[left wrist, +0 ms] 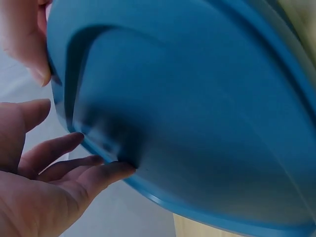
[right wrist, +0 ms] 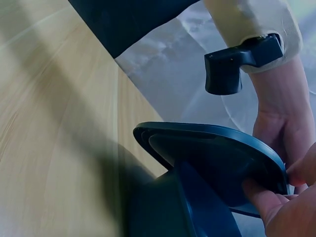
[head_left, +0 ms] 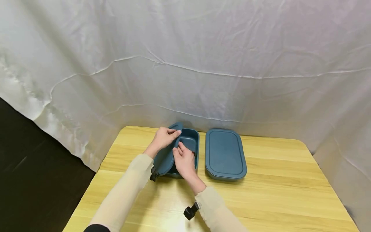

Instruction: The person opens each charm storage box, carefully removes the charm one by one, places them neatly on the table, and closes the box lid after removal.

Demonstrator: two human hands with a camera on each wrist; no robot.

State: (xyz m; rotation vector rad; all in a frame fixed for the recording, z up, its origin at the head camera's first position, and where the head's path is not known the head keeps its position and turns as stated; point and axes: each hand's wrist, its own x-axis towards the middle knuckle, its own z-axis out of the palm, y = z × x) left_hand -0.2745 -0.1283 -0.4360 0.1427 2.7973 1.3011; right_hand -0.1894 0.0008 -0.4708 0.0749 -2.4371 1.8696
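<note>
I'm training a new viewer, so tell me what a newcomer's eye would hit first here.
Probably the slate-blue round-cornered lid, tilted over the left part of an open slate-blue rectangular box, with the left hand and right hand at the lid's edge. Next, just right of that box, a lidded slate-blue box of matching shape on the pale yellow wood-grain table.

On the wood-grain table, an open blue box just beside a lidded blue box.
</note>
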